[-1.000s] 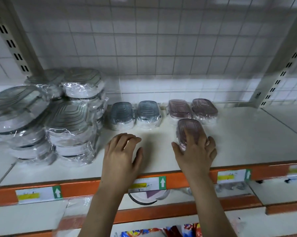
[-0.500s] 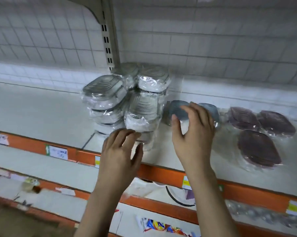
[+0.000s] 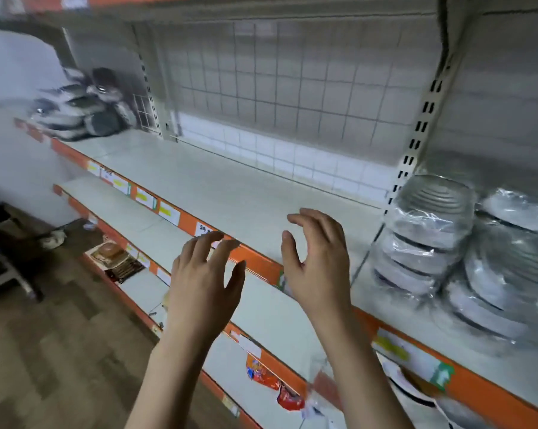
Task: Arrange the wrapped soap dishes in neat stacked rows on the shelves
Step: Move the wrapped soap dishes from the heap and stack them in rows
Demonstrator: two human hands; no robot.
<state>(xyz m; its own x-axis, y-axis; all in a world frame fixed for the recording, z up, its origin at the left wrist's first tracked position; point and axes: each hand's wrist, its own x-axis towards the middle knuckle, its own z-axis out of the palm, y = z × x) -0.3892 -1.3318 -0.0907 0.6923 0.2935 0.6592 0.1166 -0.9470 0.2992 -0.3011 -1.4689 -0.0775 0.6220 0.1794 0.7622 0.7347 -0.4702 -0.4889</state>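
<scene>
Two stacks of grey soap dishes in clear wrap (image 3: 431, 239) stand at the right on the white shelf (image 3: 230, 193) with its orange front edge. A second heap of wrapped dishes (image 3: 82, 109) lies far off at the shelf's left end, blurred. My left hand (image 3: 204, 283) and my right hand (image 3: 318, 267) hover side by side in front of the shelf edge, fingers spread and curled, holding nothing. The right hand is about a hand's width left of the nearest stack.
A wire-grid back panel (image 3: 292, 88) and a slotted upright (image 3: 416, 144) rise behind the shelf. Lower shelves (image 3: 131, 212) carry small packets and red wrappers (image 3: 271, 382). A wooden floor (image 3: 60, 335) and a dark stand (image 3: 1, 243) are at the left.
The view has swung left, so the grey stacks now sit at the right and the small blue and brown dishes are out of sight. My right hand has come off the dishes and is empty.
</scene>
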